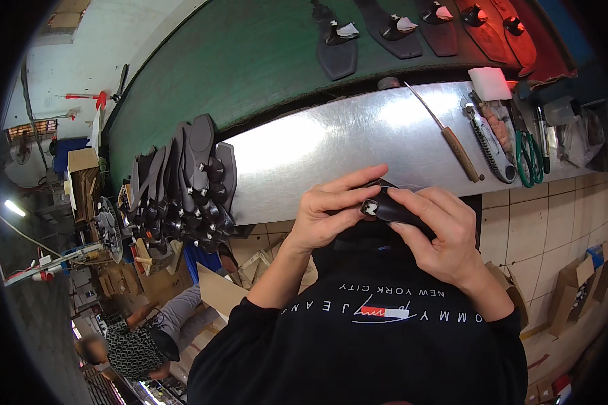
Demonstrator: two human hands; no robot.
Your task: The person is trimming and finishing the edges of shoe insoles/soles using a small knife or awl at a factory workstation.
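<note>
Close to my body, both hands hold one glossy black sandal part point(393, 211), with a small white patch at its near-left end. My left hand point(327, 208) pinches it on the left, thumb below and fingers above. My right hand point(439, 226) grips its right side between thumb and fingers. Much of the part is hidden by my fingers, so I cannot tell its full shape. Left of my hands, a pile of dark sandal soles point(199, 138) with shiny black pieces lies at the end of the metal bench point(304, 155).
A wooden-handled awl point(461, 154), a utility knife point(493, 152) and green-handled scissors point(528, 165) lie at the right of the bench. Beyond it, several soles point(338, 57) with black straps rest on a green belt point(250, 54). A person point(138, 344) is at lower left, near cardboard boxes.
</note>
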